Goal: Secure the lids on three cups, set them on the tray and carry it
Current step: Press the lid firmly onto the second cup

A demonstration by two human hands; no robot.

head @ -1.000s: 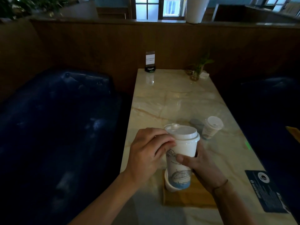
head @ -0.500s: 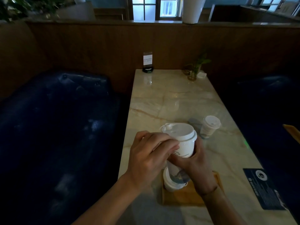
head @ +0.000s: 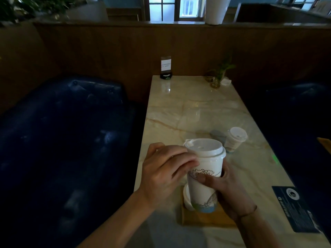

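Observation:
A tall white paper cup [head: 204,187] with a printed pattern and a white lid [head: 204,146] is held just above the wooden tray [head: 202,218]. My right hand [head: 231,192] wraps around its body from the right, thumb across the front. My left hand [head: 166,172] rests against its upper left side, fingertips under the lid's rim. A second lidded cup [head: 187,198] stands on the tray, mostly hidden behind the tall one. A third lidded cup [head: 234,139] stands on the marble table [head: 193,108] further back to the right.
A dark card [head: 293,206] lies at the table's right edge. A sign holder [head: 166,68] and a small plant in a glass [head: 217,77] stand at the far end against the wooden wall. Dark blue benches [head: 62,140] flank the table.
The view has shifted slightly. My left fingers have slid along the cup's upper side below the lid, and the cup stays over the tray in my right hand.

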